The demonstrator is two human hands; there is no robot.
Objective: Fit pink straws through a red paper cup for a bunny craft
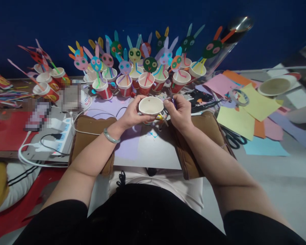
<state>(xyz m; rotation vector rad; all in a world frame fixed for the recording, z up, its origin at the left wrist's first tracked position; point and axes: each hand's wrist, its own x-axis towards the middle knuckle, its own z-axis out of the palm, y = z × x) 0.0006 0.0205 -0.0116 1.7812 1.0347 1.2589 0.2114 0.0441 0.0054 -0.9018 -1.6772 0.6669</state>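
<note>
A paper cup [151, 106] with a cream inside is tipped so that its mouth faces me. My left hand [132, 114] wraps around its left side, and a small dark spot shows on the far inner wall. Just right of the rim, my right hand [180, 111] is closed around a slim dark tool [172, 99], mostly hidden by the fingers, so its kind is unclear. Beyond both hands stand several red-and-white paper cups [124, 89] with paper rabbit heads [150, 64] on coloured stems. White and lilac paper [158, 146] lies on the table below.
Brown cushions [91, 131] lie under my forearms. To the left are a power strip [66, 136] with cables, a phone [38, 115] and a person's striped sleeve [20, 183]. Black-handled scissors [236, 139], coloured paper sheets [236, 122] and a tape roll [239, 97] are at the right.
</note>
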